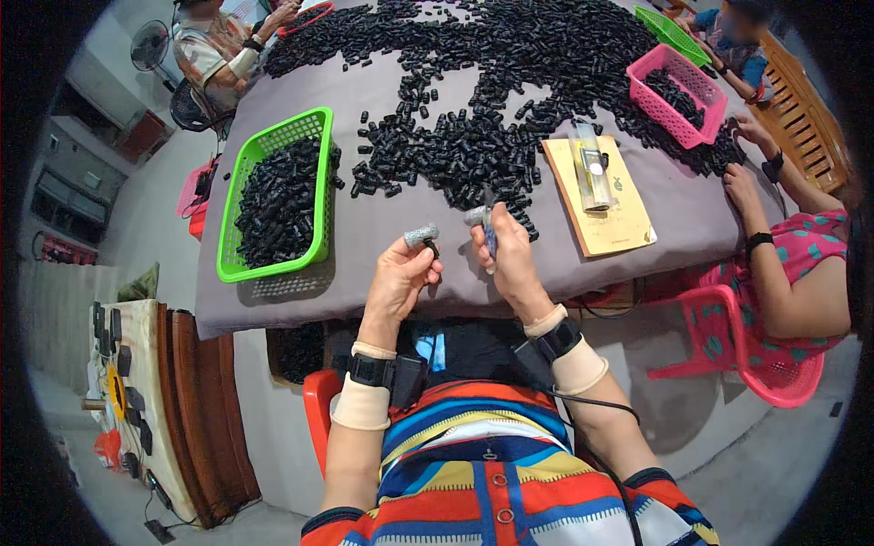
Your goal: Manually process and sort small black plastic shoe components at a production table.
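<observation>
Over the near edge of the table, my left hand (399, 275) pinches a small black piece (433, 247) between thumb and finger. A silver-grey wrap (421, 236) covers one of its fingertips. Just to the right, my right hand (512, 264) is closed around a slim tool (491, 238) with a blue grip and a dark tip; its exact kind is unclear. Another grey wrap (475, 216) shows at that hand's fingertip. The hands are slightly apart. Beyond them lies a loose heap of short black cylindrical pieces (455, 159).
A green basket (329, 182) full of black pieces stands at left. On the right, a yellow booklet (619, 227) lies under a clear plastic case (594, 177). A pink basket (706, 132) sits farther right. Co-workers sit at the right and far sides; a cable hangs from my right wrist.
</observation>
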Demonstrator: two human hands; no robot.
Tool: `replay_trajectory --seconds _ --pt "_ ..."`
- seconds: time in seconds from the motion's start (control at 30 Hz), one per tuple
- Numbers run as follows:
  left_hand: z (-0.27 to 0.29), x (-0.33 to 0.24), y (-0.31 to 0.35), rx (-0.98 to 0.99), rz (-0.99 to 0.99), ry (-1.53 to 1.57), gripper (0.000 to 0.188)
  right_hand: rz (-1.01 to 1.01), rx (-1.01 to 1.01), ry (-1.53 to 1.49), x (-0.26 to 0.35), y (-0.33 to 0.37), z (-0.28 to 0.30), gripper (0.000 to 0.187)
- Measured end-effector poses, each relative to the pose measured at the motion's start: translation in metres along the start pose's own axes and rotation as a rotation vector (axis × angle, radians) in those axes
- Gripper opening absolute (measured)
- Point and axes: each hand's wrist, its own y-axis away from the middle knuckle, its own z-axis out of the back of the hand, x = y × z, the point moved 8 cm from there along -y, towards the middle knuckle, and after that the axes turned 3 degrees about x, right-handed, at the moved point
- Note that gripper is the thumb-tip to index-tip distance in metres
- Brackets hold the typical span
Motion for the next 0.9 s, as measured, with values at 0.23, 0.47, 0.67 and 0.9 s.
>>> replay_trajectory --seconds 0.23,0.47,0.67,0.9 --pt "0.005 0.003 -0.002 -0.020 0.002 0.061 0.019 0.105 0.152 0.183 0.000 0.007 -0.019 0.028" --pt "0.010 0.002 -0.001 0.021 -0.029 0.180 0.019 0.372 0.097 0.866 0.016 0.022 -0.036 0.022" --pt "0.017 0.004 0.001 0.017 -0.026 0.198 0.021 0.494 0.140 1.011 0.016 0.027 -0.046 0.022" --pt "0.016 0.004 0.001 0.030 -0.017 0.210 0.023 0.629 0.132 1.063 0.019 0.031 -0.053 0.022"
